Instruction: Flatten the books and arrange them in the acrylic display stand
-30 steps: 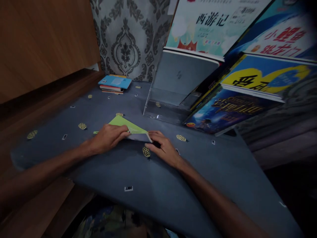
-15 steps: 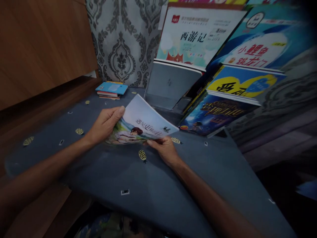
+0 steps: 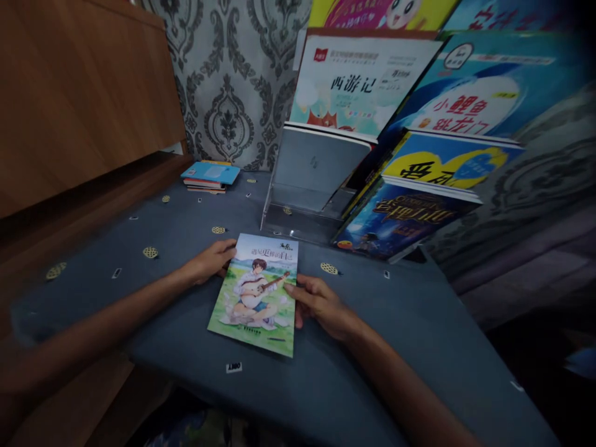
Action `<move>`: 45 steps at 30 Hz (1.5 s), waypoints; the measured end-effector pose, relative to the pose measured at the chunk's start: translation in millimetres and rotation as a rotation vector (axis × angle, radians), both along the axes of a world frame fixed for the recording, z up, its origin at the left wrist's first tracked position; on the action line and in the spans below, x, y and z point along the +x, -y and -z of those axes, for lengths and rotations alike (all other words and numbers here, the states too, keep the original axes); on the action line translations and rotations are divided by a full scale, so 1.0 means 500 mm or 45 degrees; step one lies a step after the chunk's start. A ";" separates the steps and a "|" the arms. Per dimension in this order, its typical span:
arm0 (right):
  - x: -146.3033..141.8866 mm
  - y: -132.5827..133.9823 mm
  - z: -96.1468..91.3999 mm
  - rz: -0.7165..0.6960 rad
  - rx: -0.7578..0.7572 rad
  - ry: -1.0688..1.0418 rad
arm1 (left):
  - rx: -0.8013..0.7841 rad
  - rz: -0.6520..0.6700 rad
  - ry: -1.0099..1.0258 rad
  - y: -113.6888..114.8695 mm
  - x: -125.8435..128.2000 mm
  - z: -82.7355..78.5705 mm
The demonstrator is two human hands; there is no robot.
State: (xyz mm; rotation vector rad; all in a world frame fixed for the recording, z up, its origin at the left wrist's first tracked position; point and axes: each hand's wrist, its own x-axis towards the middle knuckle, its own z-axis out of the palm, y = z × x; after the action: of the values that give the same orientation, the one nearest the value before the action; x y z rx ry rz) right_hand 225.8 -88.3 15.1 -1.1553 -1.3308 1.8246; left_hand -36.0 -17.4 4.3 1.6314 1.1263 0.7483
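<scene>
A thin book (image 3: 256, 293) with a picture of someone playing a guitar on a green meadow lies flat, cover up, on the blue-grey cloth of the table (image 3: 326, 385). My left hand (image 3: 210, 260) holds the book's upper left edge, fingers curled onto the cover. At the right edge my right hand (image 3: 318, 303) rests with fingers closed along the cover, thumb on top.
A clear acrylic stand (image 3: 298, 205) stands behind the book, beside several children's books (image 3: 410, 211) leaning in a tiered display. A small stack of booklets (image 3: 209, 176) lies at the back left. Brown wooden panel at the left; patterned wallpaper behind.
The book was lifted off the table, turned over from its green back, and laid down flat with the front cover up. Both hands stayed on its edges.
</scene>
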 end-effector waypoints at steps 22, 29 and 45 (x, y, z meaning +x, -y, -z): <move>-0.055 -0.058 -0.020 0.041 1.235 1.057 | 0.960 0.154 -0.789 -0.026 -0.008 0.015; -0.149 -0.092 0.016 -0.215 1.321 1.126 | 1.093 0.111 -0.686 -0.026 -0.009 0.031; 0.041 -0.091 0.041 0.219 1.127 0.914 | 1.095 0.140 -0.864 -0.025 -0.006 0.023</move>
State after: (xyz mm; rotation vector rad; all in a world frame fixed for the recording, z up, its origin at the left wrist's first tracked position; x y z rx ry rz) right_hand 246.4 -42.8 -5.4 -1.3517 -2.0344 0.5118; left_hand -38.8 -4.7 -7.3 2.7974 1.2240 0.6559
